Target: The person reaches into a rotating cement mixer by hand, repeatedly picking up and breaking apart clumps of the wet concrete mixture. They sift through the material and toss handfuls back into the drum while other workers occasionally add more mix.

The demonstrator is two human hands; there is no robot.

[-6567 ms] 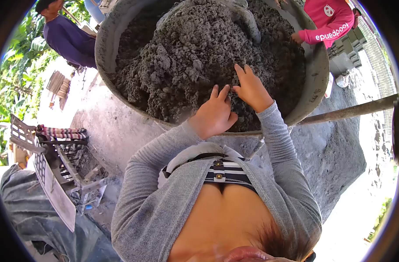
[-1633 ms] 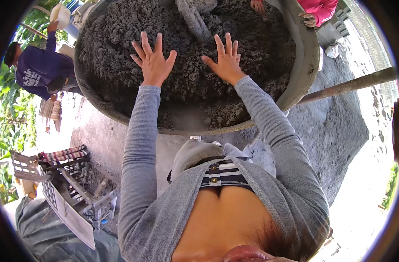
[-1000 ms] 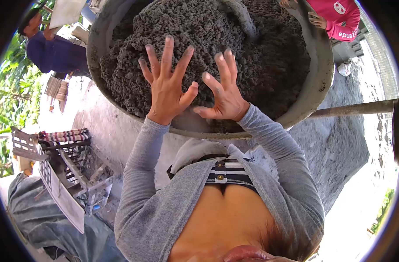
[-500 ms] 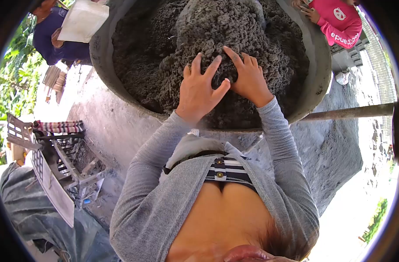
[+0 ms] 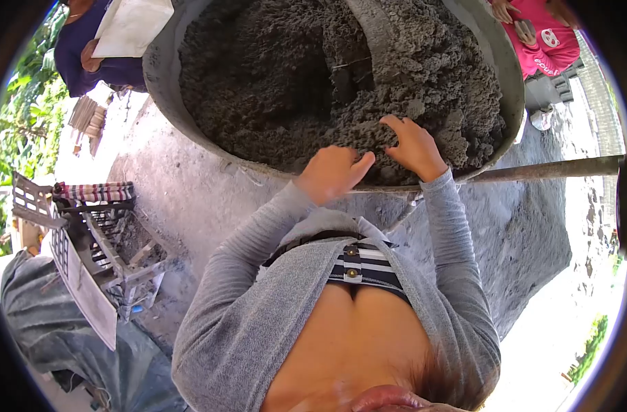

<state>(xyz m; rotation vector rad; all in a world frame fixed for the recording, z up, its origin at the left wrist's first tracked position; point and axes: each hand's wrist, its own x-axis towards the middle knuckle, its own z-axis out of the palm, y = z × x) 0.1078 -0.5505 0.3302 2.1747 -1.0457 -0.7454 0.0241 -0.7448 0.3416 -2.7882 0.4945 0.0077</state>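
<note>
1. Working the damp, crumbly grey mortar mix, heaped inside the big round grey metal pan.
2. Left hand at the near rim, fingers curled into the mix, gripping a clump.
3. Right hand beside it, fingertips dug in, clawed rather than flat.
4. Judged progress: the mix looks lumpy and uneven, so most of the pan appears unworked; only the near edge is in hand.
5. Grey metal paddle stands in the heap.

Metal rack, rusty pipe, co-worker's pink sleeve
</note>
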